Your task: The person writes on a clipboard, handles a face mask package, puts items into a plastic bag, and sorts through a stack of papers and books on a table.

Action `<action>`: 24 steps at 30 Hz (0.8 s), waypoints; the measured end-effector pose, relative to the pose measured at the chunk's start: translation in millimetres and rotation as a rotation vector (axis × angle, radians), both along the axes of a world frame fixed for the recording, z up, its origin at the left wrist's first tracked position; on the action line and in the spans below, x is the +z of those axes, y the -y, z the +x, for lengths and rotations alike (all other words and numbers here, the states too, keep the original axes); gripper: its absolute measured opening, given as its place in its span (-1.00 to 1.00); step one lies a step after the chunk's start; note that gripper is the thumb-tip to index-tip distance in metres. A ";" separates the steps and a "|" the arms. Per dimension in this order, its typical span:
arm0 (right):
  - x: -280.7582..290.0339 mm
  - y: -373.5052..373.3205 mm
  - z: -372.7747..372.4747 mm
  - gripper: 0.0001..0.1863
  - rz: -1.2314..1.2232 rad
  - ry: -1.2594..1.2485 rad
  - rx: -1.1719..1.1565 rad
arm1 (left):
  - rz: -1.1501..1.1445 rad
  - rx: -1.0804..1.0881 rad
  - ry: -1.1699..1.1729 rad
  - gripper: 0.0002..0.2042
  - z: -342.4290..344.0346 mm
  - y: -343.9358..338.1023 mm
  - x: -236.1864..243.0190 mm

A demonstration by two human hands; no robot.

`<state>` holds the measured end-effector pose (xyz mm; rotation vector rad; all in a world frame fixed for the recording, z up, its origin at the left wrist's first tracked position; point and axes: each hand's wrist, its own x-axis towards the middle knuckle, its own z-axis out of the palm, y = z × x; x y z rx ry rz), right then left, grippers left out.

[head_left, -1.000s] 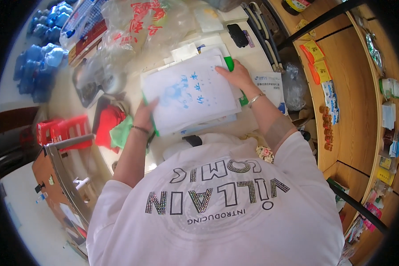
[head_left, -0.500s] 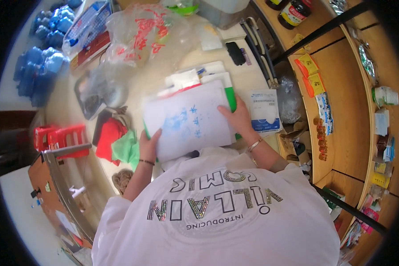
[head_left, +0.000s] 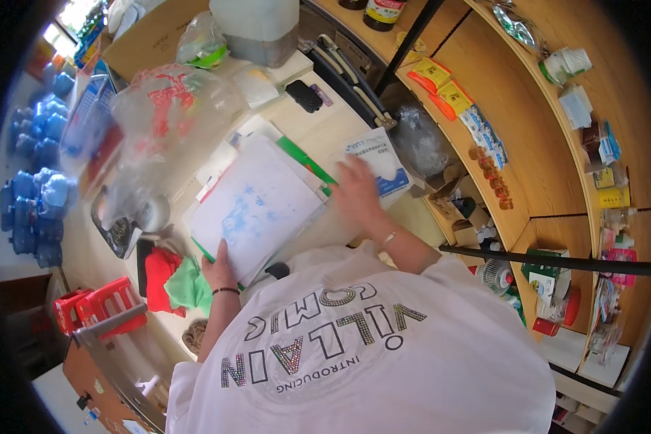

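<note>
Left hand (head_left: 220, 270): grip clamped on near-left edge of papers (head_left: 257, 206), thumb on top. Right hand (head_left: 357, 192): blurred, beside green strip (head_left: 300, 160) and leaflet (head_left: 393, 176); grip apart or together, cannot tell. Papers: over counter (head_left: 334, 121). Left: red cloth (head_left: 161, 278), green cloth (head_left: 188, 287). Beyond: phone (head_left: 304, 95).

Looks like smooth, matt paper in the stack of sheets (head_left: 257, 210), with slick green plastic at the folder (head_left: 304, 163). Seems thin, crinkled and glossy in the clear plastic bag (head_left: 170, 105); matt in the red cloth (head_left: 161, 281) and green cloth (head_left: 188, 287); cloudy plastic in the large container (head_left: 259, 30). Appears smooth, grained wood at the shelf (head_left: 557, 141), dull cardboard at the box (head_left: 152, 37).
</note>
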<state>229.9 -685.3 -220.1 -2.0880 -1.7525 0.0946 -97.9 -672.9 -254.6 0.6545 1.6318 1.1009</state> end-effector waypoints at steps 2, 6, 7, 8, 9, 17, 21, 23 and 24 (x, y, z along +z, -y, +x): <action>14.0 24.1 18.4 -0.43 -0.119 0.084 -0.224 | -0.042 0.015 0.022 -0.61 -0.2 2.0 5.6; -22.8 48.7 41.2 -0.43 -0.233 0.129 -0.299 | 0.007 -0.007 0.020 -0.61 -3.5 3.0 -2.1; -28.3 47.6 45.0 -0.46 -0.184 0.148 -0.263 | -0.002 -0.010 -0.019 -0.60 -5.2 0.9 -2.9; -33.3 46.7 48.8 -0.48 -0.136 0.166 -0.228 | -0.010 -0.012 -0.059 -0.59 -7.1 -1.2 -3.9; -38.4 46.8 52.4 -0.48 -0.136 0.166 -0.238 | -0.009 -0.022 -0.059 -0.59 -9.4 -3.6 -6.6; -32.5 41.0 74.0 -0.42 -0.041 -0.010 -0.553 | 0.021 -0.082 -0.286 -0.52 -20.2 -7.3 -7.4; -24.7 27.1 82.3 -0.43 -0.243 -0.051 -0.621 | 0.086 -0.097 -0.328 -0.47 -21.9 -5.2 -18.2; -42.6 28.4 94.9 -0.49 -0.209 -0.373 -0.586 | 0.109 -0.069 -0.459 -0.44 -14.9 -4.0 -14.0; -49.2 31.3 101.2 -0.49 -0.204 -0.370 -0.595 | 0.113 -0.078 -0.453 -0.44 -17.2 -6.2 -16.4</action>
